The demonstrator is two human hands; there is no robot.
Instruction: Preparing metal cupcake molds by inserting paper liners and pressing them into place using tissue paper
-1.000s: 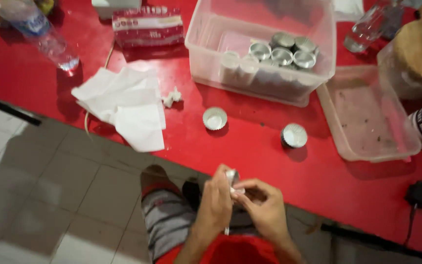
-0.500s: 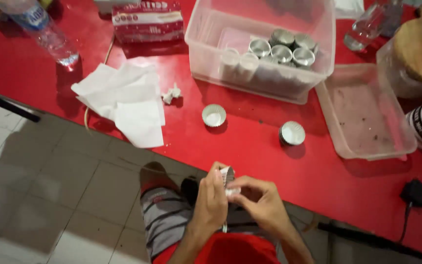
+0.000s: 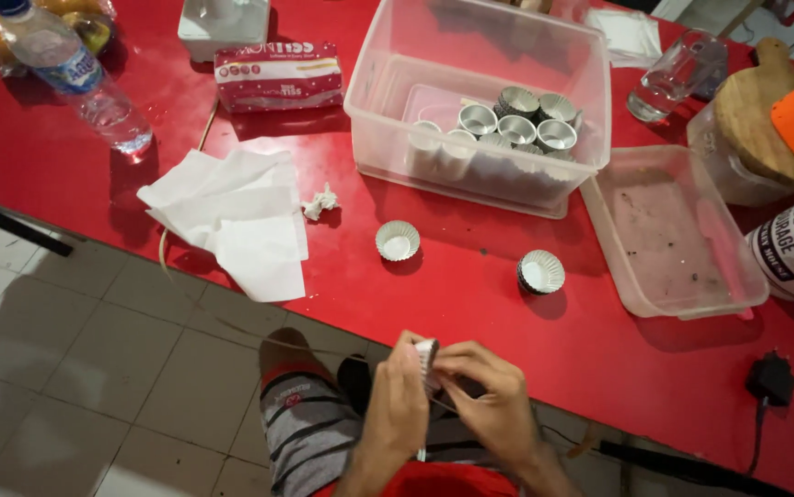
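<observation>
Right at the bench edge we've got our left hand (image 3: 399,405) and right hand (image 3: 493,405) pressed close together, both pinching a small fluted metal cup (image 3: 426,353) held on edge between the fingertips. Out on the red bench (image 3: 470,304) sit two more loose cups – one (image 3: 398,241) near the white tissues (image 3: 231,216), one (image 3: 541,272) beside the empty clear tray (image 3: 668,235). Further back, a clear tub (image 3: 484,101) full of stacked cups, a flat red-and-white rectangular pack (image 3: 279,76), and a clear bottle (image 3: 75,74) with a blue label – far left corner.
</observation>
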